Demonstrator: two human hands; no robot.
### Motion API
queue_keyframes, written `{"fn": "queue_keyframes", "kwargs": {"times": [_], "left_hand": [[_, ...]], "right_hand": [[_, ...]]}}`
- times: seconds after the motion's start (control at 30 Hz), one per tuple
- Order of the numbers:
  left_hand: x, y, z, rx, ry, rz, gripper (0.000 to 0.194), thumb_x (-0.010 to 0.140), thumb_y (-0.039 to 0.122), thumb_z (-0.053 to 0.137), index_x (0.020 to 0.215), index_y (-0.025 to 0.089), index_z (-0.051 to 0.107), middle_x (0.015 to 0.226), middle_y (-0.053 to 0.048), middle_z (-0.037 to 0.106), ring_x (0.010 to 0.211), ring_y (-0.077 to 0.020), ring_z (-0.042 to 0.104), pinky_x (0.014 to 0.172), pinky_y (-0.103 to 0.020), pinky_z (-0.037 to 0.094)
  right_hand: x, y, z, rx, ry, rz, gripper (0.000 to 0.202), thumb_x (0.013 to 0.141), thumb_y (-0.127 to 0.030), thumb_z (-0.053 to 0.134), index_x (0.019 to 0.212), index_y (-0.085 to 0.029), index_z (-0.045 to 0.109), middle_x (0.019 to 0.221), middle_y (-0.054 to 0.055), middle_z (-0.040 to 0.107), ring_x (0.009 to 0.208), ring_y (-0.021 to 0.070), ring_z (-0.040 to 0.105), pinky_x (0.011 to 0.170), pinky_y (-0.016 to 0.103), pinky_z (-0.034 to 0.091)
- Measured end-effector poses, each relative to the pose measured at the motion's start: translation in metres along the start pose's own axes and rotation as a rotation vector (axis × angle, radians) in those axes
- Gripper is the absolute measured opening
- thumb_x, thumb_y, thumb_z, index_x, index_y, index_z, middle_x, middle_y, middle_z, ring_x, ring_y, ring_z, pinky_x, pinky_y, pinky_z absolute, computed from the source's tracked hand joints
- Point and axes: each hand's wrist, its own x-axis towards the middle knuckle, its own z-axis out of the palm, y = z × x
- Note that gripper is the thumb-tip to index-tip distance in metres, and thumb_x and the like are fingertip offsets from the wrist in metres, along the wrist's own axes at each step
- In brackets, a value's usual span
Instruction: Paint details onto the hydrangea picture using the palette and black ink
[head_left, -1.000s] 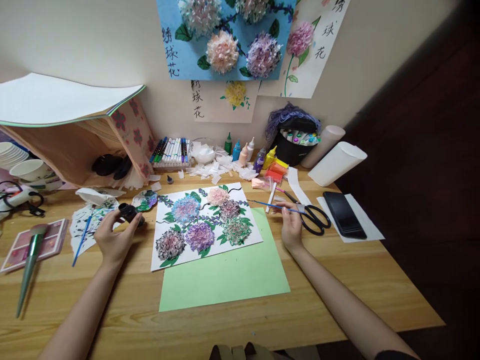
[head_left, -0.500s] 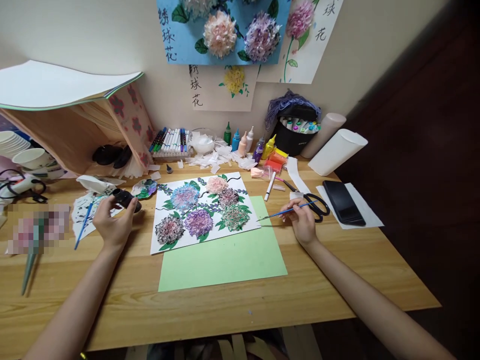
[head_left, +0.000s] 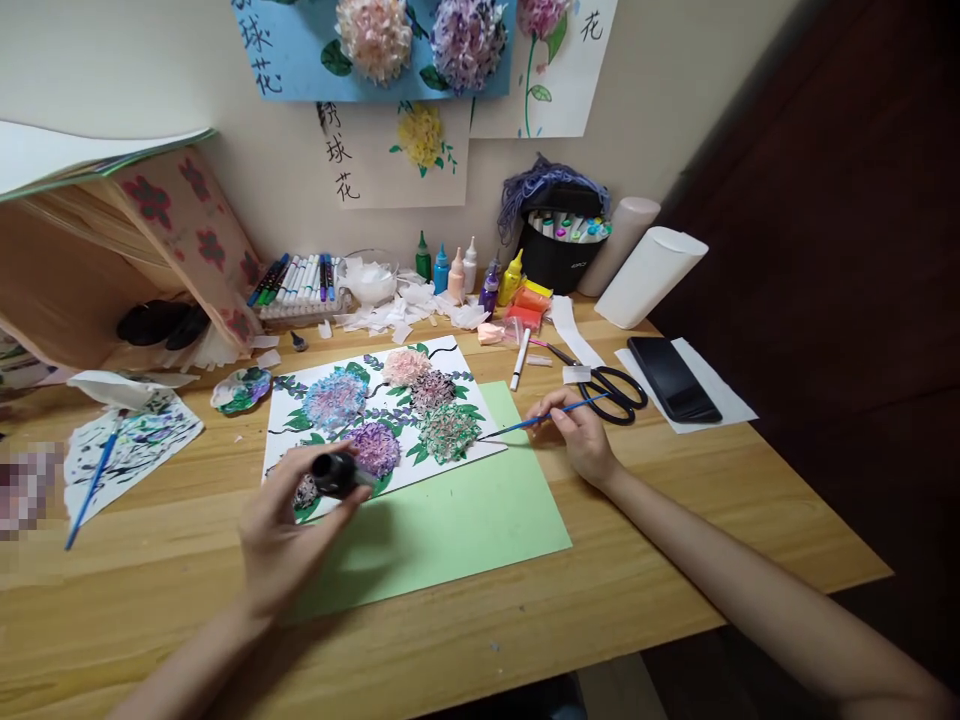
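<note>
My left hand (head_left: 289, 535) is closed around a small black bottle (head_left: 335, 474), its open mouth tipped toward me. It hovers over the lower left of a white flower picture (head_left: 300, 362), which bears several raised flower heads and painted green leaves. In my right hand (head_left: 576, 440) a thin blue paintbrush (head_left: 517, 426) is pinched, its dark tip at the picture's right edge, near the green flower (head_left: 448, 432). Whether the tip touches the paper I cannot tell. A light green sheet (head_left: 480, 530) lies under the picture.
Black-handled scissors (head_left: 621, 395) and a phone (head_left: 673, 380) lie right of my right hand. A palette (head_left: 240, 389) and a stained tissue with another brush (head_left: 96, 480) are at left. Paint bottles (head_left: 455, 275), paper scraps (head_left: 390, 312) and markers (head_left: 296, 280) line the back.
My left hand has carried the black bottle rightward from beside the palette to over the picture. The brush is still in my right hand near the picture's edge. The view has shifted right.
</note>
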Motion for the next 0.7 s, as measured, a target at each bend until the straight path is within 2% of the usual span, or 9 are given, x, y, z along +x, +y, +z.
{"fn": "queue_keyframes", "kwargs": {"times": [0.07,0.2,0.33,0.43,0.7], "left_hand": [[-0.005,0.015,0.014,-0.089,-0.134,0.131,0.040,0.072,0.023,0.070,0.109,0.030,0.059,0.096,-0.004,0.067,0.088,-0.0224,0.063,0.078,-0.039,0.052],[-0.007,0.035,0.041,-0.166,-0.266,0.289,0.043,0.072,0.018,0.071,0.112,0.029,0.057,0.096,-0.005,0.068,0.085,-0.0207,0.062,0.071,-0.035,0.050],[-0.013,0.044,0.067,-0.208,-0.337,0.283,0.042,0.075,0.019,0.068,0.114,0.029,0.054,0.096,-0.006,0.067,0.086,-0.0213,0.061,0.071,-0.036,0.049],[-0.018,0.044,0.079,-0.234,-0.356,0.252,0.040,0.077,0.020,0.067,0.113,0.029,0.054,0.096,-0.006,0.066,0.087,-0.0208,0.061,0.073,-0.035,0.049],[-0.019,0.039,0.084,-0.213,-0.351,0.211,0.036,0.077,0.020,0.067,0.110,0.027,0.056,0.096,-0.005,0.066,0.087,-0.0201,0.060,0.074,-0.035,0.047]], "right_hand": [[-0.001,0.001,-0.001,-0.022,-0.017,-0.007,0.021,0.088,-0.038,0.045,0.080,-0.020,0.053,0.075,0.001,0.062,0.066,0.0128,0.058,0.062,0.028,0.049],[-0.002,0.004,-0.003,-0.105,-0.027,-0.027,0.022,0.089,-0.038,0.044,0.082,-0.020,0.054,0.078,0.002,0.061,0.068,0.0135,0.058,0.063,0.028,0.049],[-0.004,0.006,-0.006,-0.183,-0.028,-0.085,0.022,0.090,-0.036,0.042,0.082,-0.020,0.055,0.079,0.003,0.060,0.068,0.0135,0.058,0.064,0.029,0.048],[-0.005,0.004,-0.008,-0.236,-0.036,-0.143,0.021,0.090,-0.033,0.041,0.081,-0.021,0.055,0.077,0.002,0.060,0.068,0.0140,0.057,0.064,0.030,0.047],[-0.005,-0.001,-0.013,-0.292,-0.037,-0.243,0.018,0.089,-0.027,0.040,0.078,-0.021,0.053,0.073,0.002,0.058,0.068,0.0154,0.056,0.062,0.031,0.045]]}}
